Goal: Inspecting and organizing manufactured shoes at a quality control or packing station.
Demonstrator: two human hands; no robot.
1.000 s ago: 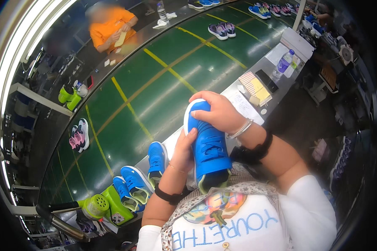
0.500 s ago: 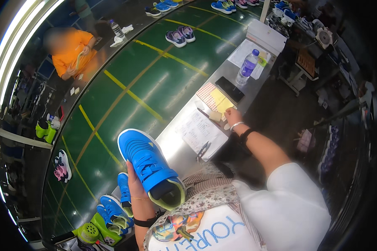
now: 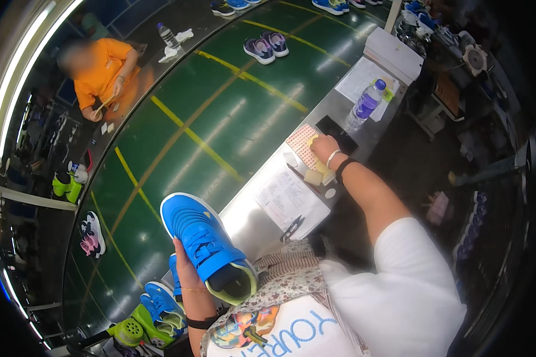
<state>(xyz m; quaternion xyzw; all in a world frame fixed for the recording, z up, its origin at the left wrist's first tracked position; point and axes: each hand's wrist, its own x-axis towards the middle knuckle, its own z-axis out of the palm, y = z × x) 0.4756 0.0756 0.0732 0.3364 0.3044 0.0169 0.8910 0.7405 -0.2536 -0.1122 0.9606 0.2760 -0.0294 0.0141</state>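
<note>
My left hand grips a blue sneaker by its side, toe pointing away and the pale green lining facing me. Over the steel ledge, my right hand is closed, with its fingertips at a piece of yellow paper. Beneath that paper lies a white sheet with rows of small red marks. Just beside it are a small beige block and a handwritten sheet with a pair of black thread snips on it.
A green conveyor with yellow lines carries a dark purple pair of shoes and a pink-and-white pair. Along the ledge stand a water bottle, a black phone and a white box. Across works a person in orange.
My right hand has moved away from me, up over the yellow paper and the red-marked sheet. The sneaker has shifted slightly left and nearer in my left hand.
</note>
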